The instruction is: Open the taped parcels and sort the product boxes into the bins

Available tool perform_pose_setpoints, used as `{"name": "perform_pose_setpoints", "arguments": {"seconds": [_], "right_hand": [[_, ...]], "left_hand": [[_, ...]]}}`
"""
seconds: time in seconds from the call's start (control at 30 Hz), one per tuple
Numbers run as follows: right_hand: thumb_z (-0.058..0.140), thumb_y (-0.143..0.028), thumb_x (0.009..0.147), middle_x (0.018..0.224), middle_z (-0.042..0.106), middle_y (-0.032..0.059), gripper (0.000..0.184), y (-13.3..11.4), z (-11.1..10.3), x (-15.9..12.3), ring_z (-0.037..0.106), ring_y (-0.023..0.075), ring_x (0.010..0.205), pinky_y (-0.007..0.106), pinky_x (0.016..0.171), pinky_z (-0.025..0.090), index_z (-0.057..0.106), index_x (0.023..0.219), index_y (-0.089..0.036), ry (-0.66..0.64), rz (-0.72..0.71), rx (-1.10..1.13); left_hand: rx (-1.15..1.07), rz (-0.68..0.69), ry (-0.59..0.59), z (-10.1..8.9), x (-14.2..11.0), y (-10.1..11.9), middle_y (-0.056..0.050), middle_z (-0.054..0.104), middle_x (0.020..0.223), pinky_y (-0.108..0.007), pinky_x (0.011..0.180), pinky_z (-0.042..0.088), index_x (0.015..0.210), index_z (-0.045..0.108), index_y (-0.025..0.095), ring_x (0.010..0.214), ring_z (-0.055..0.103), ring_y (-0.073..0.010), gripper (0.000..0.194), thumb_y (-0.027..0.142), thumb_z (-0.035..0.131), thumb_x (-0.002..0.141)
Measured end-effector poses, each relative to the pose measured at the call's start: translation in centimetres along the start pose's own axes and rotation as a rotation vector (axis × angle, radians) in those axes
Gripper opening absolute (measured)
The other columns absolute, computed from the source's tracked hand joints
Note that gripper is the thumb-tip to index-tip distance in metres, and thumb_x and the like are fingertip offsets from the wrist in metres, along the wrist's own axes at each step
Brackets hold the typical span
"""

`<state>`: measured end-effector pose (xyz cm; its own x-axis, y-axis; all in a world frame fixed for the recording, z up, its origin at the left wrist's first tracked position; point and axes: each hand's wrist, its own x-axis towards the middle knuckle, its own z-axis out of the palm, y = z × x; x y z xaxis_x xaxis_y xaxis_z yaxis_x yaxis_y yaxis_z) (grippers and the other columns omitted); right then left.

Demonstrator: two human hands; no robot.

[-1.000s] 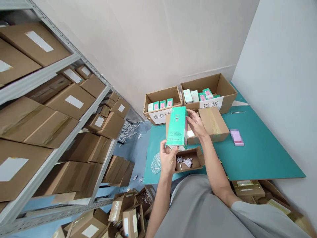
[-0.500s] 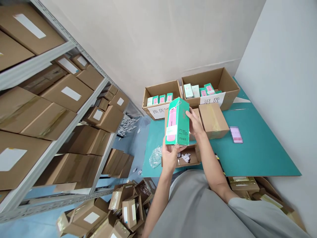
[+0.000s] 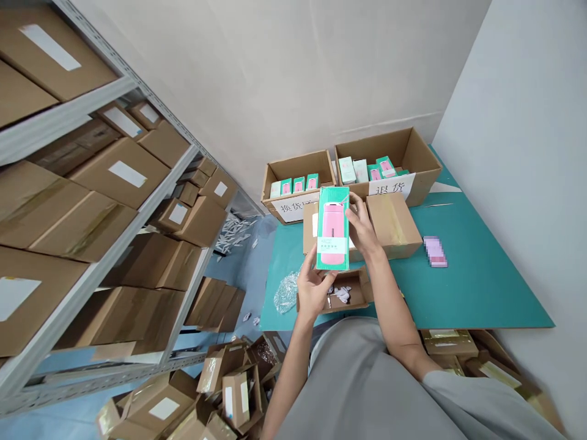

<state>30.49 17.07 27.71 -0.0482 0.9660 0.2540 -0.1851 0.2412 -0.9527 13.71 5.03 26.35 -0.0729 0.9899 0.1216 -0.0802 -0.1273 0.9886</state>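
I hold a tall green product box (image 3: 332, 229) upright in front of me, its face with a pink bottle picture turned toward me. My left hand (image 3: 312, 290) grips its lower end from below. My right hand (image 3: 362, 227) wraps its right side near the top. Below the box a small open carton (image 3: 360, 287) with small white pieces sits on the teal mat (image 3: 458, 287). Behind the box stands a closed brown carton (image 3: 394, 224).
Two open labelled cartons (image 3: 298, 168) (image 3: 413, 150) holding similar green boxes stand by the wall. A metal shelf rack (image 3: 92, 183) stacked with brown cartons fills the left. Loose cartons (image 3: 220, 391) lie on the floor below. A crumpled plastic bag (image 3: 285, 293) lies on the mat's left edge.
I have turned the green box about its long axis, from its side panel to the pink bottle face. Both hands kept hold of it.
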Motion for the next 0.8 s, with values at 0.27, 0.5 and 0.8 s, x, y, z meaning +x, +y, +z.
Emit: {"name": "perform_pose_setpoints", "arguments": {"seconds": [0.27,0.5,0.8], "right_hand": [[0.052,-0.076,0.097,0.136,0.072,0.0087,0.077,-0.7,0.3,0.3,0.070,0.0351,0.127,0.053,0.107,0.060,0.045,0.165,-0.040,0.066,-0.010,0.017],[0.049,-0.077,0.095,0.117,0.079,0.0074,0.067,0.2,1.4,0.0,0.076,0.0325,0.106,0.048,0.093,0.065,0.066,0.140,-0.030,0.113,0.093,0.217],[0.056,-0.076,0.095,0.142,0.076,0.0061,0.072,0.2,0.5,0.4,0.067,0.0352,0.137,0.051,0.116,0.057,0.061,0.153,-0.033,0.181,0.005,0.137]], "left_hand": [[0.019,0.060,0.025,-0.3,0.2,-1.7,-0.016,0.056,0.172,-0.047,0.122,0.058,0.160,0.063,0.030,0.162,0.052,-0.0404,0.087,0.055,0.095,0.084],[0.047,0.074,0.191,0.6,-0.3,-1.9,-0.018,0.069,0.159,-0.046,0.107,0.067,0.158,0.067,0.023,0.144,0.069,-0.0409,0.091,0.053,0.099,0.079],[0.201,0.142,0.161,0.5,-0.8,-2.3,-0.015,0.077,0.144,-0.043,0.099,0.071,0.161,0.066,0.024,0.121,0.080,-0.0322,0.075,0.040,0.087,0.091]]}}
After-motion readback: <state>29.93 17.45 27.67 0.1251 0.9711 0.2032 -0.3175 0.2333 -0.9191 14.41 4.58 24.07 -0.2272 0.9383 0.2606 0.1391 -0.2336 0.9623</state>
